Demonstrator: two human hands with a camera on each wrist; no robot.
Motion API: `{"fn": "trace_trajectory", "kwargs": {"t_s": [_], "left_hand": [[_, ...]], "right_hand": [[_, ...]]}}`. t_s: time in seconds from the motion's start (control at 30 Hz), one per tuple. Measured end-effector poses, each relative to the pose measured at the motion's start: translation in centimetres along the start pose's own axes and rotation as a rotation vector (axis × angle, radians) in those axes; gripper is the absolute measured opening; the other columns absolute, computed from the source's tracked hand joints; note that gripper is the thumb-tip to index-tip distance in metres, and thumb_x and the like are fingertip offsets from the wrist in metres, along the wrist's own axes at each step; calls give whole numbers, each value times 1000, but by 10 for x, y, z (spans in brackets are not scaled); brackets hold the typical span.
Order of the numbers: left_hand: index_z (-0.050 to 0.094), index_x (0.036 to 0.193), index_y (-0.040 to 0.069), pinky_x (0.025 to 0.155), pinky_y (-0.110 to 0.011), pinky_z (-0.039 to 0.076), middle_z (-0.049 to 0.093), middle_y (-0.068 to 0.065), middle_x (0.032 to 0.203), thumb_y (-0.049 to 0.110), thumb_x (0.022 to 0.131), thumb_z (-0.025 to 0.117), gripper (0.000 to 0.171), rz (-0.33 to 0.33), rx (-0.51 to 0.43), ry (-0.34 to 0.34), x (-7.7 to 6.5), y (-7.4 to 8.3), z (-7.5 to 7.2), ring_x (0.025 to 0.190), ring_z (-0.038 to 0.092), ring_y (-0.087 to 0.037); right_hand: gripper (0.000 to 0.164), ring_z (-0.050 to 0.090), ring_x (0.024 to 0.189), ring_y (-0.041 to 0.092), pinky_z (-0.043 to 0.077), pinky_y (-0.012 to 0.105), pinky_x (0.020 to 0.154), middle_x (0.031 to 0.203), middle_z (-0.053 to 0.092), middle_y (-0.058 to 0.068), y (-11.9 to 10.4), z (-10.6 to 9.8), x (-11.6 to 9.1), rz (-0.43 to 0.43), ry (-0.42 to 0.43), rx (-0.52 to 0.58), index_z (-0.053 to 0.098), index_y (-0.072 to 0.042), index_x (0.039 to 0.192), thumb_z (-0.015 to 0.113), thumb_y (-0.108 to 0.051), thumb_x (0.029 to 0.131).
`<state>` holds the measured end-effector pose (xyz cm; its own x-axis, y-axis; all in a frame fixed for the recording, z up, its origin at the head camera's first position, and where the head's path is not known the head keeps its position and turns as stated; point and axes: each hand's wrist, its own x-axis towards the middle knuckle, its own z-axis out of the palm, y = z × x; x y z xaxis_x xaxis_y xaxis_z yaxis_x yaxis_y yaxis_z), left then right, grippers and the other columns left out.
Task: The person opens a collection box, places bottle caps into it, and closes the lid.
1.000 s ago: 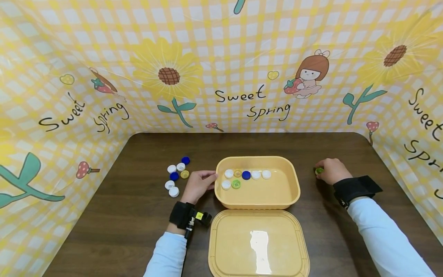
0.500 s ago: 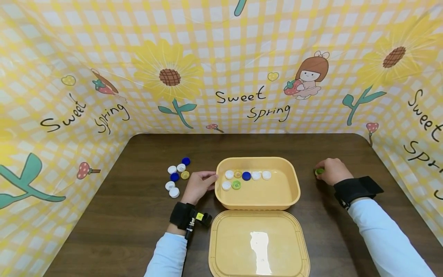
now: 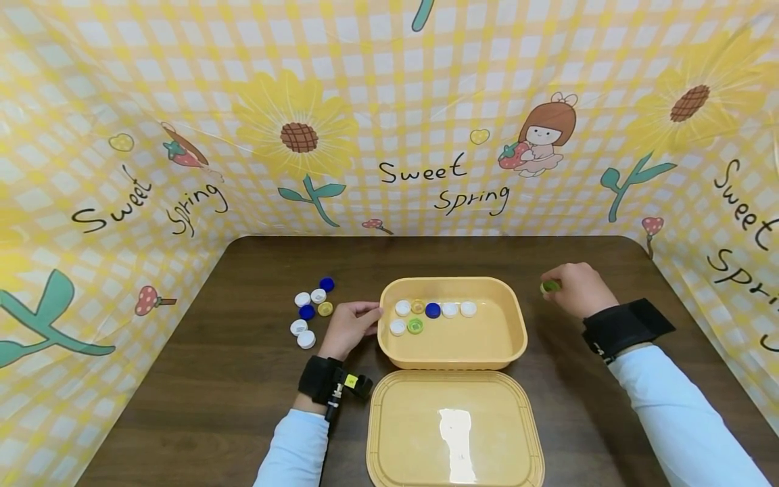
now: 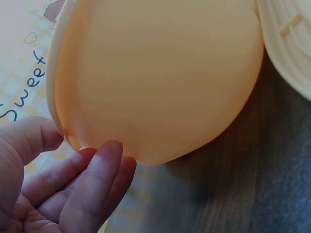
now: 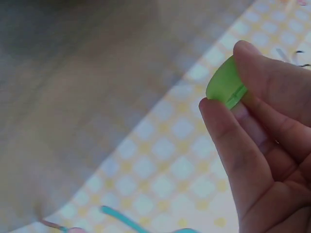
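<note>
My right hand (image 3: 581,289) pinches a green bottle cap (image 5: 224,85) between thumb and fingertips, over the table right of a yellow plastic box (image 3: 456,352). My left hand (image 3: 347,328) holds the box's left end; in the left wrist view its thumb (image 4: 41,136) and fingertips meet at the rim. Inside the box, several caps lie in two rows: white ones, a yellow cap (image 3: 418,307) and a blue cap (image 3: 433,310) among them, with a green cap (image 3: 415,326) in the nearer row.
Left of my left hand, loose white, blue and yellow caps (image 3: 306,339) lie on the dark wooden table (image 3: 201,379). A flat yellow lid (image 3: 408,433) sits in front of the box. Checked cloth (image 3: 414,88) rises behind and at both sides.
My right hand has lifted the green cap and moved slightly left and away from me with it. The left hand stays at the box's end.
</note>
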<state>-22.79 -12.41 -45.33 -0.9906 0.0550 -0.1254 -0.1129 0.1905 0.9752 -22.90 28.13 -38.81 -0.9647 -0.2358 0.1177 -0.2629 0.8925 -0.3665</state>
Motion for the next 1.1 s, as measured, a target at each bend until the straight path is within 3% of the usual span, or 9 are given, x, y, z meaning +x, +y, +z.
{"fn": "trace_trajectory", "kwargs": {"t_s": [0.33, 0.7, 1.1], "left_hand": [[69, 113, -5, 74, -31, 58, 68, -19, 109, 9, 93, 66, 25, 5, 10, -3, 1, 0, 0, 92, 68, -25], [69, 114, -5, 74, -31, 58, 68, -18, 108, 10, 92, 67, 26, 2, 12, -4, 0, 0, -1, 91, 68, -24], [69, 112, -5, 72, -30, 58, 68, -19, 107, 9, 92, 67, 25, 5, 5, -4, 0, -1, -1, 90, 69, -24]], "right_hand": [[27, 67, 83, 32, 56, 45, 71, 96, 70, 20, -41, -12, 6, -128, 53, 23, 72, 6, 104, 78, -1, 79], [28, 65, 84, 27, 55, 39, 69, 99, 71, 16, -80, 0, 21, -178, -29, 33, 73, 4, 106, 78, 0, 79], [31, 65, 98, 31, 55, 41, 82, 106, 70, 14, -112, 29, 37, -257, -179, 32, 73, 1, 108, 80, -4, 78]]}}
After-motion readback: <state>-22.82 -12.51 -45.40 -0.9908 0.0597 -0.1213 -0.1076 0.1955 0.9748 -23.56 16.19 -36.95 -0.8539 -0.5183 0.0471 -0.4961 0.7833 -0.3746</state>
